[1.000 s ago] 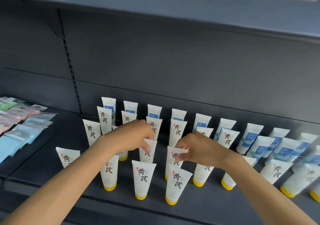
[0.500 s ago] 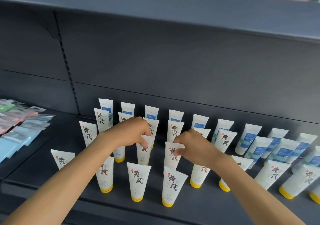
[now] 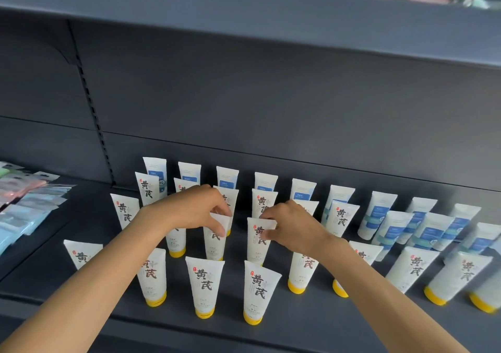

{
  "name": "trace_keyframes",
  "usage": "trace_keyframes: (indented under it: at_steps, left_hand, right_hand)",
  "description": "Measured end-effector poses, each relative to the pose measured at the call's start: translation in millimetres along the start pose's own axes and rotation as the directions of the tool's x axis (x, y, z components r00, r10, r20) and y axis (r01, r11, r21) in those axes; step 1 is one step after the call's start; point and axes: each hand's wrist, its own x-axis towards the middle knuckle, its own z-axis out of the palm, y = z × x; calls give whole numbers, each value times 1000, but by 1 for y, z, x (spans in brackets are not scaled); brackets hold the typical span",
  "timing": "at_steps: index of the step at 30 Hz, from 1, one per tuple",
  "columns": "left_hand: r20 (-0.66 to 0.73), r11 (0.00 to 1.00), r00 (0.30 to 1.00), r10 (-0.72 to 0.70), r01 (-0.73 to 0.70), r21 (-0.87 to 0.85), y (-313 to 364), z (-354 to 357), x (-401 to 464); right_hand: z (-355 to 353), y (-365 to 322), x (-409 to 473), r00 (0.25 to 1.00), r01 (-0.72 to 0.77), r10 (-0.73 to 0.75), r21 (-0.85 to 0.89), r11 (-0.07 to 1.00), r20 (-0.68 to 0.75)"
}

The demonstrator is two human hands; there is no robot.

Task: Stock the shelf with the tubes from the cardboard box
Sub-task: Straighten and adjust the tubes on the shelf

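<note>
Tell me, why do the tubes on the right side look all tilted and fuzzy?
Head view: the wide-angle lens bends the picture's edges, so the yellow-capped tubes at far right lean outward and look smeared. The tubes pinched by the left hand and right hand near the middle stay sharp and upright. Lighting is soft, shadows faint.

View: one head-worn wide-angle camera; no second view.
Position: in front of the dark grey shelf (image 3: 271, 323), above its deck.
Facing: forward and down onto the rows of tubes (image 3: 206, 285).
Nearness: close; both forearms rise from the bottom edge, left hand (image 3: 189, 211) and right hand (image 3: 292, 228) at centre.
Top edge: the underside of the upper shelf (image 3: 271, 27).
Distortion: straight edges bow towards the corners.
</note>
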Motion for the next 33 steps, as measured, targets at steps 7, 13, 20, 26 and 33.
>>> trace_keyframes:
  at_steps: [7, 13, 20, 26, 33]
  left_hand:
    - [-185, 970, 958, 220, -235, -67, 73, -14, 9]
    - [-55, 944, 943, 330, -330, 1, 146, 18, 34]
    - [48, 944, 956, 291, -295, 149, 165, 46, 43]
    - [0, 955, 969, 247, -244, 169, 162, 50, 50]
    - [-73, 981, 984, 164, -155, 120, 159, 50, 58]
  right_hand:
    - [-49, 43, -46, 996, -26, 38, 142, 989, -85]
    - [-78, 90, -95, 988, -132, 146, 196, 972, -57]
    - [-61, 113, -117, 978, -203, 204, -30, 979, 33]
    - [-50, 124, -115, 983, -184, 184, -72, 980, -1]
    - [-48, 131, -110, 989, -147, 148, -87, 985, 1]
